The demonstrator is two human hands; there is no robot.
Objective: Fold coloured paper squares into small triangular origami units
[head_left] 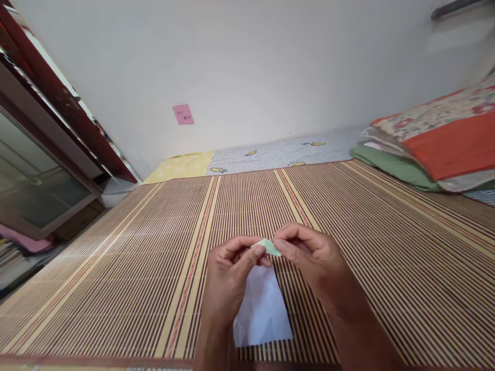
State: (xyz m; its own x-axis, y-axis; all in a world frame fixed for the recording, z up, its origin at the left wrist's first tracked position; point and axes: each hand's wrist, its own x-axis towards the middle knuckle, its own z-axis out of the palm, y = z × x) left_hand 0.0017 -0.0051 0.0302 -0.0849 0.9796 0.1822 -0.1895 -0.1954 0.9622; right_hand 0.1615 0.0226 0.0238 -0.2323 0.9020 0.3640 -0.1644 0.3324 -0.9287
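Note:
Between my two hands is a small piece of folded light green paper (269,246), raised over the mat. My left hand (232,275) pinches its left end, thumb in front and fingers behind. The thumb and index finger of my right hand (313,252) close on its right end. Parts of the paper are hidden by the fingertips. Below the hands a creased white sheet of paper (263,309) lies on the striped mat (247,206), its left edge partly covered by my left hand and wrist.
Folded bedding, with a red and floral piece (448,141) over a green cloth (394,165), is piled at the right. A pink note (183,114) sticks to the white wall (270,67). A glass-fronted cabinet (38,175) stands at the left.

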